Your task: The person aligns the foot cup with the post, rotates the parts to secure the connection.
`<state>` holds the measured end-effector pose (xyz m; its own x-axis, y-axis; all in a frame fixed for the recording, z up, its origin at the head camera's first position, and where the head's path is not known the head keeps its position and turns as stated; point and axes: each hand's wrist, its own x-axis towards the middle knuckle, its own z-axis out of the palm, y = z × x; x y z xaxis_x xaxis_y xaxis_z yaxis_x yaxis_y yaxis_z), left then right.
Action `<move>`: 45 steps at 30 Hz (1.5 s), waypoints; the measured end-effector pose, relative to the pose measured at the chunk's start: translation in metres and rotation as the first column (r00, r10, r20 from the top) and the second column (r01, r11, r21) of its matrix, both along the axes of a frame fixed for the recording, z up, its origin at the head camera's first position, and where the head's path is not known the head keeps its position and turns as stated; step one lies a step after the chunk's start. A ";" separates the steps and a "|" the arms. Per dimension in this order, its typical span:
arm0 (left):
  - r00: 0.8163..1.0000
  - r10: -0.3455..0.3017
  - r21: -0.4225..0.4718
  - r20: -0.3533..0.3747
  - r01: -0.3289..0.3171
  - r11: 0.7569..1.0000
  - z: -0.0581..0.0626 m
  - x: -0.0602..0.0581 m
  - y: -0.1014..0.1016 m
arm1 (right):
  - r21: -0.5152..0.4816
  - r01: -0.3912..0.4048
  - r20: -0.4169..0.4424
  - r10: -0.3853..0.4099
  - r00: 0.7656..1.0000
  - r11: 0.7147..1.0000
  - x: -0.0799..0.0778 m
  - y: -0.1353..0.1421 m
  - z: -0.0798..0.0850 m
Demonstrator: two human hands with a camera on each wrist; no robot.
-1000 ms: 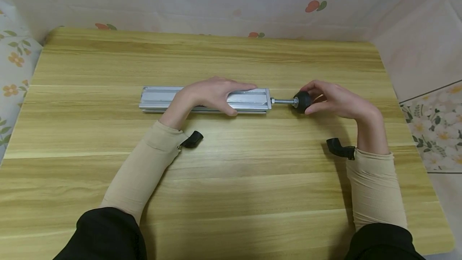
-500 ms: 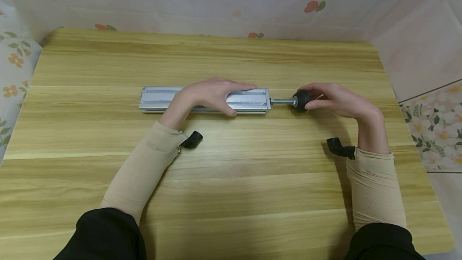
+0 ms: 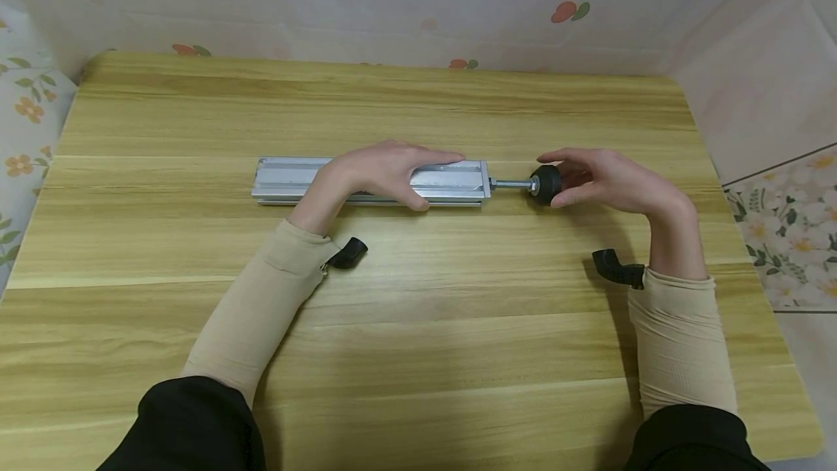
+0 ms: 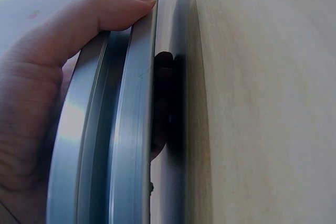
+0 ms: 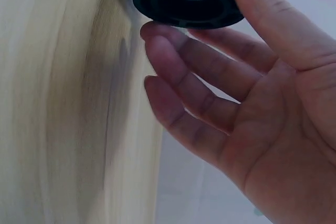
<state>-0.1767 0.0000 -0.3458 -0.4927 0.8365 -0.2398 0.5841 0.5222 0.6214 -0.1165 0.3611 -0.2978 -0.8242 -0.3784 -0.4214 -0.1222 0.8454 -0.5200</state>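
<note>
A silver aluminium profile (image 3: 447, 179) lies lengthwise across the table, seen up close in the left wrist view as grooved bars (image 4: 131, 108). Over its top my left hand (image 3: 386, 169) grips it, thumb on the near side and fingers on the far side. From the profile's right end plate a threaded rod (image 3: 513, 184) with nuts sticks out. It ends in a black round levelling foot (image 3: 546, 185). My right hand (image 3: 615, 182) holds that foot between thumb and fingers. The right wrist view shows the foot's hollow underside (image 5: 191, 3); the other fingers curve loosely below.
Both hands work on a wood-grain table (image 3: 418, 325). Patterned cloth (image 3: 392, 6) hangs behind its back edge. A black curved piece (image 3: 349, 253) sits at the left cuff, and a similar black piece (image 3: 617, 269) at the right cuff.
My right thumb and fingers have shifted their grip round the black foot, the thumb going up and then down again. The left hand and the profile stay where they were.
</note>
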 end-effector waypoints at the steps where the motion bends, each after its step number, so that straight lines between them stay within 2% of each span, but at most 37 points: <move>1: 1.000 0.001 0.000 0.000 -0.001 1.000 0.000 0.000 0.000 | 0.002 -0.001 0.002 0.001 1.000 1.000 0.000 -0.001 0.000; 9: 1.000 0.004 -0.005 0.004 -0.004 1.000 0.000 -0.001 0.000 | -0.030 0.033 0.007 -0.033 0.999 0.999 -0.001 -0.009 -0.007; 24: 1.000 0.009 -0.002 0.012 -0.009 1.000 0.001 0.000 -0.001 | -0.043 0.081 -0.004 -0.081 0.997 0.996 -0.002 -0.008 -0.008; 34: 1.000 0.005 0.003 0.005 -0.005 1.000 0.000 -0.001 0.000 | -0.012 -0.015 -0.064 0.015 0.998 1.000 0.000 0.001 -0.007; 45: 1.000 0.001 0.003 0.001 -0.001 1.000 0.000 0.000 0.000 | -0.006 -0.050 -0.014 0.050 0.999 0.999 0.002 0.009 -0.005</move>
